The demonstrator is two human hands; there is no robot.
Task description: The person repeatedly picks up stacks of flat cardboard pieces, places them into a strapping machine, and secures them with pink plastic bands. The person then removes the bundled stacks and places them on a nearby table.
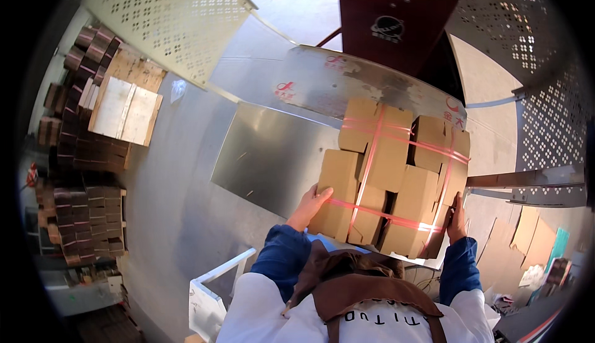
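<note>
A bundle of brown cardboard boxes (396, 185), bound both ways with pink strapping, lies in front of my body. My left hand (312, 208) grips its near left side, with the thumb on top by the strap. Against the right side rests my right hand (457, 220), fingers along the edge and partly hidden. Both hands hold the bundle between them. Beneath its far part is a metal worktop (310, 76) with red printed marks. What lies under the rest of the bundle is mostly hidden.
A shiny metal plate (273, 157) lies left of the bundle. A dark red panel (396, 21) and perforated metal guards (161, 21) stand beyond. At far left are pallets of stacked cardboard (90, 219). A white metal frame (211, 299) stands near my left arm; cardboard sheets (527, 237) lean at right.
</note>
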